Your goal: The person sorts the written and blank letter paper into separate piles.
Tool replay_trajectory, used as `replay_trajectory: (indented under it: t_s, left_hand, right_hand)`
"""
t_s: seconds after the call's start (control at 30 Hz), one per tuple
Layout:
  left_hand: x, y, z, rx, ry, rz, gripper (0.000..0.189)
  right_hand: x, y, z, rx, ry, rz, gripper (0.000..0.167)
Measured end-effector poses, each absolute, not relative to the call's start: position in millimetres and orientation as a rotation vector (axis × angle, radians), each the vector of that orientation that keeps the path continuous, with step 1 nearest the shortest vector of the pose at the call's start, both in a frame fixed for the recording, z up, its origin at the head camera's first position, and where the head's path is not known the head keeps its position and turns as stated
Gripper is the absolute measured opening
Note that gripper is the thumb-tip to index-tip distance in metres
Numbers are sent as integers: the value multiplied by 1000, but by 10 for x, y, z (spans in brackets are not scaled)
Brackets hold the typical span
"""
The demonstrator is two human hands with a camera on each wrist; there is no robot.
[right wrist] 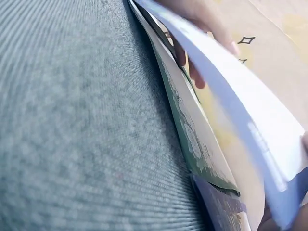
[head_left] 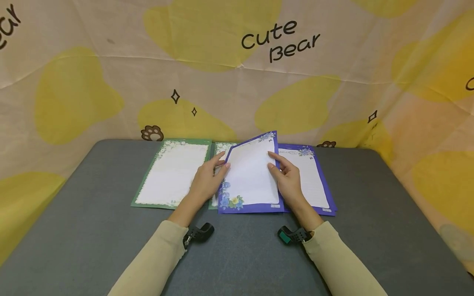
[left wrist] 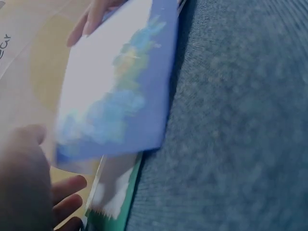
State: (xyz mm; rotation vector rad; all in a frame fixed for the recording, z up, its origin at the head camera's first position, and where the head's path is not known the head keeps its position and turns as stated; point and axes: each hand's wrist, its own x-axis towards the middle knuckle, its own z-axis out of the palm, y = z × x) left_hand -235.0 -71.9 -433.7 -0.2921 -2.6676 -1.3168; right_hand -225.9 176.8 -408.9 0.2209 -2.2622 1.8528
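A white sheet of paper (head_left: 249, 172) with a purple border and blue flowers is raised and tilted above the table. My right hand (head_left: 290, 179) pinches its right edge, with thumb and fingertip over the front. By the opposite edge is my left hand (head_left: 206, 179), its thumb and fingers spread. The left wrist view shows a gap between the left thumb (left wrist: 34, 134) and the paper. Below the raised sheet, a green-bordered sheet (head_left: 224, 146) is mostly hidden. Another purple-bordered sheet (head_left: 307, 176) lies beneath and beyond the right hand.
More green-bordered paper (head_left: 172, 172) lies on the left, beside the left hand. All of it rests near the far side of a dark grey table (head_left: 244, 255). A patterned cloth (head_left: 222, 45) hangs behind. Each wrist wears a black camera (head_left: 201, 233).
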Motion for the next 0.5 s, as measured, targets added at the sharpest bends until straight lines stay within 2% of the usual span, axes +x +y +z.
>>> replay_trajectory:
  t_s: [0.17,0.5]
  left_hand:
    - [-2332,-701,-4317,-294,-2552,-1412,53]
    - [-2323,-661,-4292,-430,-2351,-1478,36]
  right_hand:
    - [-2349,1811,-4225,206,-2197,1895,36]
    - [-2342,1806,-4195,239,-2263,1830,38]
